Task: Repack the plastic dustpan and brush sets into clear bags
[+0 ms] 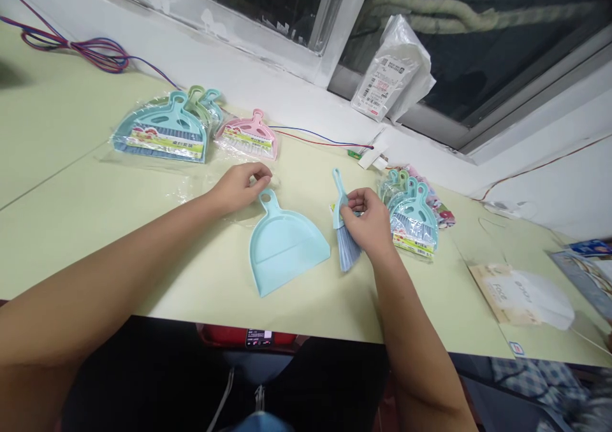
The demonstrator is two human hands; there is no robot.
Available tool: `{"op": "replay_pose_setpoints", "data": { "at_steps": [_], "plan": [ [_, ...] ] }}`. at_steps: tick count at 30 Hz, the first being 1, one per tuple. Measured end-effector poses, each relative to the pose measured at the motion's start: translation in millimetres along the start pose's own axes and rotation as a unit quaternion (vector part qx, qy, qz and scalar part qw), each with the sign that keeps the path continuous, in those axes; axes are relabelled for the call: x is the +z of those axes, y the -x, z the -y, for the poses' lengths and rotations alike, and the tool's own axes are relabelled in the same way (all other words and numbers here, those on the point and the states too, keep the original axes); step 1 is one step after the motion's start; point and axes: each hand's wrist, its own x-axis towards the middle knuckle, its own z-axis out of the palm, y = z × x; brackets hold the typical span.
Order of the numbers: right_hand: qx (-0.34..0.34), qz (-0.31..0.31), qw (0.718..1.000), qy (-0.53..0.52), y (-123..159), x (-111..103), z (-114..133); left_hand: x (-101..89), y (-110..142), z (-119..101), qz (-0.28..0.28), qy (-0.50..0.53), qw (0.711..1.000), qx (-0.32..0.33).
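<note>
My right hand is closed on a small light-blue hand brush, its handle pointing up and its bluish bristles down. To its left a light-blue dustpan lies face up on the table. My left hand is beside the top of the dustpan's handle, fingers curled in. Whatever those fingers hold, if anything, is hidden. Clear plastic film lies on the table by my left wrist.
Bagged blue and green dustpan sets and a pink set lie at the back left. More bagged sets are stacked at right, near a paper packet. Coiled wires run along the wall. A plastic bag leans at the window.
</note>
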Motion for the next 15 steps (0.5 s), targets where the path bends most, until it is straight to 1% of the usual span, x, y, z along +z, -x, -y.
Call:
{"op": "replay_pose_setpoints", "data": {
  "at_steps": [9, 15],
  "plan": [
    [-0.027, -0.009, 1.000, -0.005, 9.6, 5.4, 15.8, -2.0, 1.4, -2.3, 0.012, -0.024, 1.000, 0.014],
    [-0.016, 0.006, 1.000, -0.019, 9.1, 6.8, 13.8, -2.1, 1.3, -2.6, 0.015, -0.029, 0.999, 0.015]
  ]
}}
